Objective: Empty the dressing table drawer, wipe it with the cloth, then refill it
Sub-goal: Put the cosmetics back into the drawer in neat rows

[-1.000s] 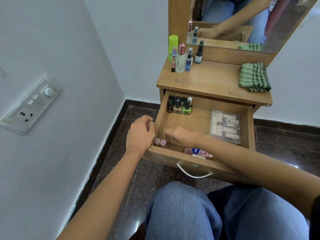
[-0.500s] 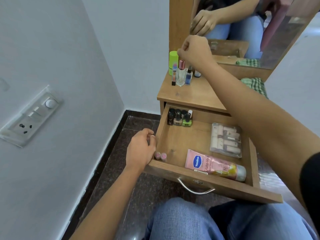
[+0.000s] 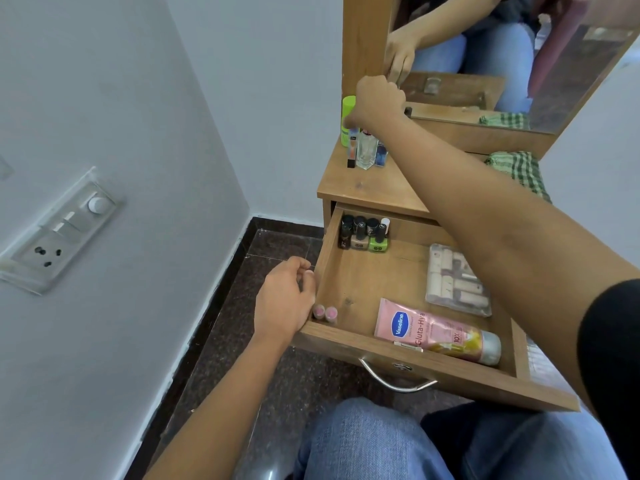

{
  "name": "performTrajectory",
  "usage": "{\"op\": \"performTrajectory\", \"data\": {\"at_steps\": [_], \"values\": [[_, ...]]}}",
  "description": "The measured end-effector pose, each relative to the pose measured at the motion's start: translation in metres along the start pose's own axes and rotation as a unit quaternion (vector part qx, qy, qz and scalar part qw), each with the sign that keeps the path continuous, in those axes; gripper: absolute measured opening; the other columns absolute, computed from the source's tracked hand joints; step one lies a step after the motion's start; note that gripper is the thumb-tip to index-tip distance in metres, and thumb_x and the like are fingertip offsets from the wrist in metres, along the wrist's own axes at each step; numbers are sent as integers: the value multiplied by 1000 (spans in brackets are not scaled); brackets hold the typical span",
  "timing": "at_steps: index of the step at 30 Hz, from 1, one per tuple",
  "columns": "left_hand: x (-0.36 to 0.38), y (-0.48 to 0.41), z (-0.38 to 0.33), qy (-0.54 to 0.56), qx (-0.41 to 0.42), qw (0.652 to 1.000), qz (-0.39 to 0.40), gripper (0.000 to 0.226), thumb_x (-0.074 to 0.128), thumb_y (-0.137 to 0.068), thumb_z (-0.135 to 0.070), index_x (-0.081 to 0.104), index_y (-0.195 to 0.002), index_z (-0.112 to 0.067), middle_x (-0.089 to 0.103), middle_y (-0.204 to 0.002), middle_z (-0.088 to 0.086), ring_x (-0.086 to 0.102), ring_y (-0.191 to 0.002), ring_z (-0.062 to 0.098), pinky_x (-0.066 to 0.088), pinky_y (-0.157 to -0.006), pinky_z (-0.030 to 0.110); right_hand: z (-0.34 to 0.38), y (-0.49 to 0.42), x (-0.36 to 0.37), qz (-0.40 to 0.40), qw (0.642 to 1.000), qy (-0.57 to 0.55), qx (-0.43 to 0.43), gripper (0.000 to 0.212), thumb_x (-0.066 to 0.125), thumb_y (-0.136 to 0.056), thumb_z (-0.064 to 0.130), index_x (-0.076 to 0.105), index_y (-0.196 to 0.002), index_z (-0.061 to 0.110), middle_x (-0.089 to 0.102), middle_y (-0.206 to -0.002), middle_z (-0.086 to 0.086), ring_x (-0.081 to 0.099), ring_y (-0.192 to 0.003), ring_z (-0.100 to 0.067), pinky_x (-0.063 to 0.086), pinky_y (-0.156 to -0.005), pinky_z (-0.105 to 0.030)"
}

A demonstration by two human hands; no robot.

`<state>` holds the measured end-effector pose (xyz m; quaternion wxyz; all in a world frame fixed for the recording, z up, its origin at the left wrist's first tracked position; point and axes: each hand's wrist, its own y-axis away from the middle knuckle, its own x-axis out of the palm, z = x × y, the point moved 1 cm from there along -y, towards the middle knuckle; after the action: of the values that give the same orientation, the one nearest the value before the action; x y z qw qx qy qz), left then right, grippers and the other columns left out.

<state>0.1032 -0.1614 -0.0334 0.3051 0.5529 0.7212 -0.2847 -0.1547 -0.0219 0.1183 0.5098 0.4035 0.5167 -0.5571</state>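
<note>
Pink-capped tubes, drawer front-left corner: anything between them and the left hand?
Only the drawer's left wall. The left hand sits just outside it, the pink-capped tubes just inside the corner. Nothing covers them from above; the right hand is up at the tabletop bottles.

- The right hand (image 3: 377, 102) has left the front left corner of the open wooden drawer (image 3: 367, 282). A second ago it lay there beside two small pink-capped tubes (image 3: 325, 312).
- It now hangs, fingers curled, over the cluster of small glass bottles (image 3: 367, 150) on the wooden tabletop (image 3: 363, 188). It is lower than half a second ago and covers their tops.
- The pink Vaseline lotion tube (image 3: 433, 332), at first mostly hidden by the forearm, lies in full view.
- The forearm now crosses the green checked cloth (image 3: 519, 171).
</note>
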Motion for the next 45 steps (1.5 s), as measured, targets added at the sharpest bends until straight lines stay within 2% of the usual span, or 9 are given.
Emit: {"op": "performTrajectory", "data": {"at_steps": [7, 10, 12, 18, 22, 25, 30, 36, 45], "values": [[0, 0, 0, -1, 3, 1000, -1, 21, 50, -97, -27, 64, -111, -23, 65, -99, -9, 60, -86, 5, 54, -75, 29, 0, -2, 5, 0, 1000, 1, -2, 36, 70, -81, 16, 57, -112, 5, 58, -115, -12, 56, -111, -34, 43, -87, -39], [0, -1, 0, -2, 3, 1000, 0, 21, 50, -97, -28, 64, -111, -23, 65, -100, -8, 61, -86, 6, 54, -76, 30, -4, -3, -12, -5, 998, -52, -40, 20, 72, -79, 16, 59, -87, 3, 60, -97, -13, 61, -93, -28, 49, -76, -35], [0, -1, 0, -5, 2, 1000, 2, 21, 50, -97, -28, 64, -111, -23, 65, -100, -9, 61, -86, 6, 55, -77, 32, -10, -4, -28, -19, 990, -113, -76, 19, 73, -76, 15, 66, -85, -1, 68, -91, -12, 65, -84, -26, 55, -75, -35], [-1, -2, 0, -13, -2, 1000, 2, 19, 50, -97, -29, 63, -110, -24, 64, -97, -11, 60, -85, 4, 55, -76, 32, -27, 38, -71, -128, 944, -230, -202, 23, 65, -80, 19, 69, -95, 3, 63, -85, -3, 47, -68, -1, 34, -62, -8], [-1, -1, -1, -10, -4, 1000, 4, 20, 50, -96, -29, 64, -109, -23, 65, -98, -9, 60, -85, 5, 55, -76, 32, -36, 92, -62, -127, 917, -273, -262, 22, 67, -85, 24, 69, -101, 9, 65, -87, 7, 54, -72, 3, 36, -66, -3], [-2, -1, -3, -11, -6, 1000, 5, 19, 50, -96, -29, 64, -108, -23, 65, -96, -9, 60, -84, 5, 55, -74, 33, -42, 133, -33, -70, 912, -284, -289, 19, 67, -87, 24, 68, -103, 14, 65, -92, 7, 52, -77, 10, 39, -69, -5], [-2, -1, -3, -12, -7, 1000, 6, 19, 49, -96, -30, 64, -106, -24, 65, -96, -8, 61, -82, 7, 55, -72, 33, -57, 187, 35, 120, 894, -251, -350, 16, 67, -87, 18, 68, -102, 13, 66, -89, 5, 60, -81, -8, 50, -74, -26], [-3, 0, -3, -9, 4, 1000, 2, 20, 50, -96, -28, 65, -108, -22, 66, -98, -6, 62, -84, 9, 55, -74, 34, -70, 230, 92, 275, 865, -226, -354, 16, 62, -90, 17, 64, -105, 19, 54, -86, 19, 53, -83, 11, 43, -77, -9], [-1, 0, -2, -7, 10, 1000, -4, 21, 50, -96, -28, 65, -110, -21, 67, -100, -6, 61, -85, 7, 52, -74, 26, -65, 248, 116, 331, 845, -255, -333, 22, 64, -85, 5, 62, -107, 10, 55, -101, 7, 55, -81, 1, 47, -75, -13]]}}
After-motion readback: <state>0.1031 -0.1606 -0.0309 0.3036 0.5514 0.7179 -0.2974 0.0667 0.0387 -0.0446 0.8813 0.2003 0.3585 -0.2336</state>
